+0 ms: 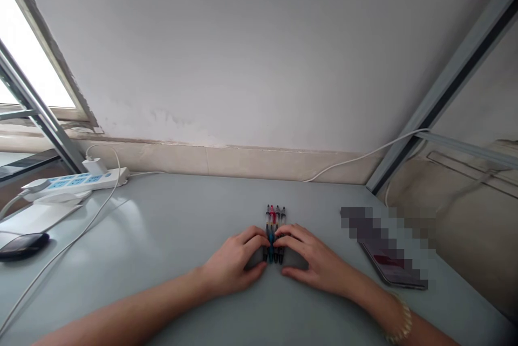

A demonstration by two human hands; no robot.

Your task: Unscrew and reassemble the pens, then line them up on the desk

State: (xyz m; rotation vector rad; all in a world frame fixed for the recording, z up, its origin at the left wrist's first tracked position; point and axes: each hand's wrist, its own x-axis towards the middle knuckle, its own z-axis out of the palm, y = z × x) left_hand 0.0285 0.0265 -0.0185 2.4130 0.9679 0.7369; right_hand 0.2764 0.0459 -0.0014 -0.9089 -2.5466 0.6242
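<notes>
Bracelet (pixel 400 320): pale, around the right wrist.
Left hand (pixel 236 260): fingers curled, fingertips at the left side of the pens (pixel 271 246); thumb apart from the fingers, close to the pens' near ends.
Right hand (pixel 313 259): fingertips reach onto the row from the right, thumb spread away from them.
Row: at least four, lying side by side on the grey desk (pixel 182 216) between both hands, one red at its far end, one blue lower down.
Phone (pixel 399 270): flat, right of the hands, partly pixelated.
Mouse (pixel 23 247): black, far left.
Power strip (pixel 79 180): white, behind it, a charger (pixel 94 166) plugged in.
Wall (pixel 259 65): pale, beyond the desk.
</notes>
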